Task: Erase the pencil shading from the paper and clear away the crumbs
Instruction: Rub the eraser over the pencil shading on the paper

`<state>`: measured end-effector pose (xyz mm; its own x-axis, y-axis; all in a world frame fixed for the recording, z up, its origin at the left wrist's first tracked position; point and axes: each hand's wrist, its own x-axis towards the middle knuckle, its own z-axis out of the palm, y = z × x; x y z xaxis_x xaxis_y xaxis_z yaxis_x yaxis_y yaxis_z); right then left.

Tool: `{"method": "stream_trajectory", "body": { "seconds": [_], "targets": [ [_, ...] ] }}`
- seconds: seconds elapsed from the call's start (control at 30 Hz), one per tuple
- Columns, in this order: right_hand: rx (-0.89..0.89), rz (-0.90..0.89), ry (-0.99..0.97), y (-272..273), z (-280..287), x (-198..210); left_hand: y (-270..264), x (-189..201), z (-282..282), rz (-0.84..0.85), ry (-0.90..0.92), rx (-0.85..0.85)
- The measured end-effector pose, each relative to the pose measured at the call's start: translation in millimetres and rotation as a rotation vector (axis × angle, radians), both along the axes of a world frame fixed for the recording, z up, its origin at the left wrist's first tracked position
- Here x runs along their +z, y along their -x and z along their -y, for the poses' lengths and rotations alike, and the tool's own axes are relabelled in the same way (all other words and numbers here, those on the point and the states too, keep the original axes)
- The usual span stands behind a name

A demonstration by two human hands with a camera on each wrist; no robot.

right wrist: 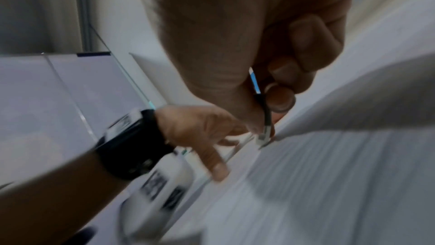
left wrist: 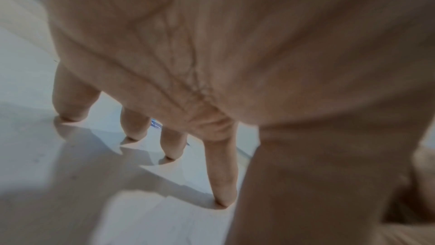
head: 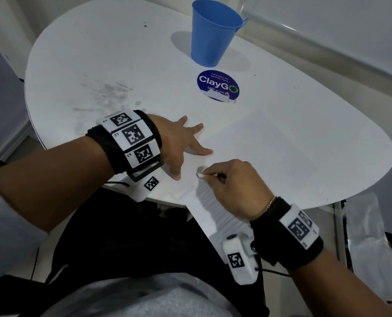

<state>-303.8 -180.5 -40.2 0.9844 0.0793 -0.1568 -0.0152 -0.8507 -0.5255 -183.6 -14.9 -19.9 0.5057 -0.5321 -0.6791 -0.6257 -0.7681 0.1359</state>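
From the head view, the left hand (head: 179,143) lies spread flat on the paper (head: 247,143), fingers straight, pinning it to the table (head: 98,53). Just beside its thumb, the right hand (head: 234,186) pinches an eraser (head: 200,175) whose tip touches the sheet at the top of the grey shading (head: 213,202). Well beyond both hands stand a sticker (head: 217,84) and a blue cup (head: 213,30).

The left wrist view shows the fingertips (left wrist: 223,200) splayed and pressed down.

The right wrist view is blurred; thumb and fingers (right wrist: 280,102) clamp the eraser (right wrist: 263,135), tip on the paper (right wrist: 353,174), left hand (right wrist: 200,132) just beyond.
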Motion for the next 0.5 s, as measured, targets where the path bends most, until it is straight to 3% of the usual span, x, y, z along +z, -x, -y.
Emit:
{"method": "stream_trajectory", "body": {
  "seconds": [0.13, 0.33, 0.5],
  "targets": [
    [-0.185, 0.095, 0.037, -20, 24, -2, 0, -1, 1, 0.003, -0.005, 0.000],
    [-0.005, 0.020, 0.044, -1, 1, 0, 2, 1, 0, 0.004, -0.005, 0.012],
    [-0.191, 0.082, 0.099, -14, 32, 3, 2, 3, 1, -0.001, -0.011, 0.004]
  ]
}}
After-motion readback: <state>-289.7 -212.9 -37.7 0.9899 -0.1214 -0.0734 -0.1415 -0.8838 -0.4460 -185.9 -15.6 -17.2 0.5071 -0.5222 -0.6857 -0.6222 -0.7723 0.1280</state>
